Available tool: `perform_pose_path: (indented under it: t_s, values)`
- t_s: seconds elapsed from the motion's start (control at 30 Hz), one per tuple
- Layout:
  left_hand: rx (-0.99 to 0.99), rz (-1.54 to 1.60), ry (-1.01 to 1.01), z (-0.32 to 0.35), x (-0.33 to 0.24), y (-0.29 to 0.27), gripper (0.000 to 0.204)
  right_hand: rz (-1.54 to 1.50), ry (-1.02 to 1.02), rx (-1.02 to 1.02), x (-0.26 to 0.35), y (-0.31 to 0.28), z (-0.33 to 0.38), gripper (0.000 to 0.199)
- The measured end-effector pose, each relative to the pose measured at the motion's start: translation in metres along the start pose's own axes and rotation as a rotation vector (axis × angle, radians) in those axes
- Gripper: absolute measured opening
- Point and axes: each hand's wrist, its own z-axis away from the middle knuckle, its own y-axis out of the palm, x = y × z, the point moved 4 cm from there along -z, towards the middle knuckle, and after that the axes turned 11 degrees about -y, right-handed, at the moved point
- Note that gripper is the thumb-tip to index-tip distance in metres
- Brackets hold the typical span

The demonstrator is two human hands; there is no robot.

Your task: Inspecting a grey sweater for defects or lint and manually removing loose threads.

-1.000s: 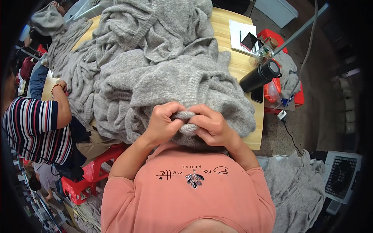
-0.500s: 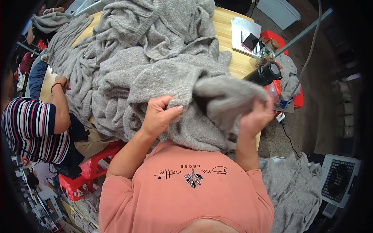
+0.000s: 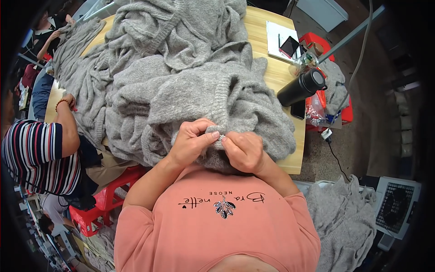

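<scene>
We find both hands brought together at the near edge of the desk (image 3: pixel 290 167), on a grey knitted garment (image 3: pixel 217 104) that lies on top of a large heap of similar grey knitwear (image 3: pixel 149 41). The left hand (image 3: pixel 192 143) has its fingers closed narrowly, pinching a fold of the knit between thumb and fingertips. The right hand (image 3: pixel 244 152) is likewise closed on the same fold, fingers curled tight, and the two hands touch at a small pale object (image 3: pixel 221 136) held between them.

As to progress, we judge the work to be at a close inspection or picking stage on one spot of this garment. The heap behind it is large, so we judge that much knitwear is left to handle; we cannot tell finished pieces from unfinished ones.

Hard to make out: the small pale object is too small to identify. The lower part of the garment is hidden under the hands and chest.

Elsewhere, a black flask (image 3: pixel 301 87) lies tilted at the right of the desk, near a white notebook (image 3: pixel 281 41). A co-worker in a striped shirt (image 3: pixel 38 154) sits at the left, one hand at the heap. More grey knitwear lies on the floor (image 3: pixel 344 217) at the lower right.
</scene>
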Motion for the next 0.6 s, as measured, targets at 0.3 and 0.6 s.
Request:
perform_pose_path:
  t_s: [0.3,0.6]
  values:
    - [-0.061,-0.147,0.112,0.008,0.002,-0.007,0.004,-0.185,0.097,0.022,-0.007,0.013,0.002,0.015]
    - [-0.299,-0.693,0.629,0.012,-0.012,-0.006,0.02,-0.526,0.634,0.149,-0.031,0.037,0.004,0.018]
